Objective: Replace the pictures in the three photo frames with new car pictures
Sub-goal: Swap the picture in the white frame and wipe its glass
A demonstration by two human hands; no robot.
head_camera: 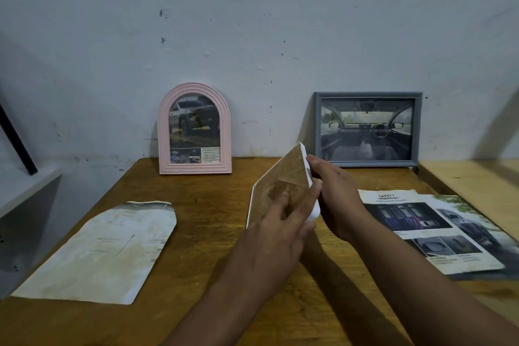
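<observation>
Your left hand (276, 222) lies on the brown backing of the white frame (280, 185), fingers curled against the board and thumb hooked over its lower right edge; your right hand (335, 199) grips that same edge from behind, fingertips at the top corner. Keep the right grip steady and let the left fingers work the backing, pressing evenly so it seats or lifts without bending; whether the tabs are engaged is hard to tell from here. Just right of your right hand lie the car brochure pages (438, 230); left of your left hand lies an arch-cut sheet (106, 250). Beyond your fingertips the pink arched frame (195, 128) and grey frame (368, 129) stand against the wall, both showing car pictures.
</observation>
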